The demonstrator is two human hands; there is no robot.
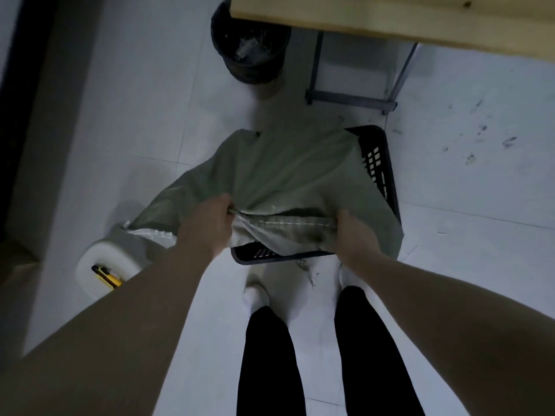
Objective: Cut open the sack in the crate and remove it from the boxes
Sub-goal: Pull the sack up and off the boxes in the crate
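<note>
A grey-green woven sack is draped over a black slotted plastic crate on the floor. It covers most of the crate and hides what lies inside. My left hand grips the sack's stitched near edge at its left end. My right hand grips the same edge at its right end, and the seam is stretched between them. The sack's open mouth trails off to the left. A yellow-and-black utility knife lies on a white foam block at the left.
A black waste bin stands at the back under a wooden tabletop with a grey metal frame. A dark wall edge runs down the left. White tiled floor surrounds the crate. My legs and white socks are just behind the crate.
</note>
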